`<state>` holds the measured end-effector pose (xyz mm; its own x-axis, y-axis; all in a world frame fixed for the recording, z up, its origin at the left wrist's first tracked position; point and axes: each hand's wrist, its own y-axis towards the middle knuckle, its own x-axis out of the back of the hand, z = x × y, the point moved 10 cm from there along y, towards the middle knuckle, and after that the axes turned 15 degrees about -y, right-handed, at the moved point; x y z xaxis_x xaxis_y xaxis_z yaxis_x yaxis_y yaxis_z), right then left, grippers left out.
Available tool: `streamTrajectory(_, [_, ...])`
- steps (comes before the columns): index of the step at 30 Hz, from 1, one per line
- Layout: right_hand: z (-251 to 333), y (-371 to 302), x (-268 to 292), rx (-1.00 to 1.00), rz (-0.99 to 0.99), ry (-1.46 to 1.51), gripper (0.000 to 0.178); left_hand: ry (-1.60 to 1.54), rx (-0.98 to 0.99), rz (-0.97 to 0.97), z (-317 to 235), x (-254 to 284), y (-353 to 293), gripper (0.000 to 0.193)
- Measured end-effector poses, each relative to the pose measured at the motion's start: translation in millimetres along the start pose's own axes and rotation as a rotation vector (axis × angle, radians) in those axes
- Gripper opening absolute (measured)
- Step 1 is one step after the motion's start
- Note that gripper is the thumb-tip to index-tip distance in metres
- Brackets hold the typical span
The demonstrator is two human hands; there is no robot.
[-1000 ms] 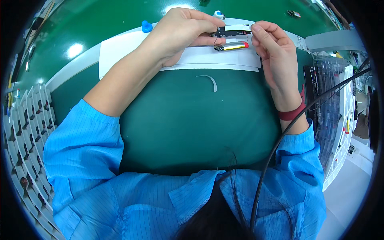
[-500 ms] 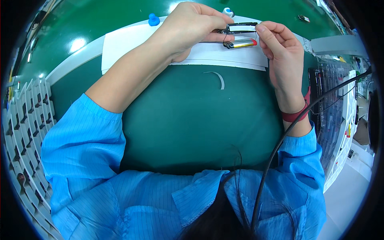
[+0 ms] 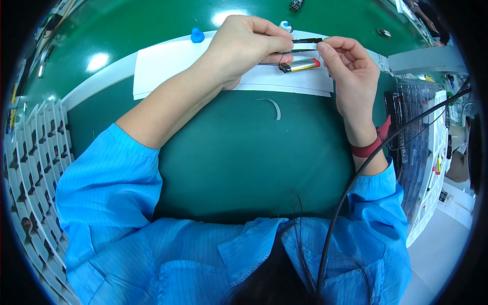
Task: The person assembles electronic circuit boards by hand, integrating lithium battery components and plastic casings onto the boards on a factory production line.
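- Green tabletop (image 3: pixel 254 168) fills most of the view, glossy with reflections on its far part; white paper (image 3: pixel 170 73) lies across it as a long band.
- Over the right half of the white paper is a slim black part (image 3: pixel 308 40), held lengthwise between the two hands.
- Along the near side of the black part runs a white strip (image 3: pixel 305 46), also over the paper.
- Left hand (image 3: pixel 246 48), above the middle of the paper: thumb and fingers pinched on the left end of the black part; the fingertips' exact contact is partly hidden.
- Right hand (image 3: pixel 353 76), at the paper's right end: thumb and index finger closed on the right end of the white strip; whether they also grip the black part, I cannot tell.
- Silver battery (image 3: pixel 302 65) with a red end and a yellow edge, over the right half of the paper, with thin wires at both ends; whether it touches the sheet is unclear.
- Curved pale strip (image 3: pixel 277 109), just on the near side of the paper.
- Blue knob-shaped piece (image 3: pixel 197 35), at the paper's far edge, left of its middle.
- White bottle (image 3: pixel 285 26) with a blue top, just beyond the paper.
- Slotted white rack (image 3: pixel 38 162), well left of the paper; clear trays (image 3: pixel 419 112), to its right.
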<state>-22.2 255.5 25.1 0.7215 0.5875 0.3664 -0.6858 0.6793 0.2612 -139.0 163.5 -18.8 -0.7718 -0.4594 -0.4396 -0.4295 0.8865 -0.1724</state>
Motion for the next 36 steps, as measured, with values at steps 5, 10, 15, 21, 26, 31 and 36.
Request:
streamTrajectory(5, [13.6, 3.4, 5.4, 0.178, -0.065, -0.355, 0.017, 0.033, -0.03, 0.002, -2.8, -0.9, -2.4, 0.021])
streamTrajectory(10, [-20.9, 6.6, -15.0, -0.219, 0.345, 0.232, 0.021, -0.034, 0.061, 0.038, 0.6, -3.2, -4.9, 0.022])
streamTrajectory(15, [-17.5, 6.0, -15.1, -0.22, 0.46, 0.197, 0.022, 0.078, 0.066, 0.088, 2.5, -16.8, -12.9, 0.027])
streamTrajectory(21, [-11.4, 2.4, -24.2, -0.185, 0.453, 0.183, 0.021, 0.419, -0.063, 0.101, -1.5, -22.4, -10.4, 0.021])
streamTrajectory(26, [12.8, 3.9, -13.7, 0.046, 0.278, -0.022, 0.022, 0.666, -0.439, 0.066, -31.0, -32.8, -22.0, 0.019])
streamTrajectory(31, [24.8, -0.4, -19.6, -0.024, 0.558, 0.235, 0.026, -0.053, 0.394, 0.552, 4.8, -49.6, -31.7, 0.029])
streamTrajectory(36, [40.9, 0.2, -13.2, 0.095, 0.417, 0.045, 0.03, -0.168, 0.406, 0.617, 9.1, -56.5, -32.3, 0.03])
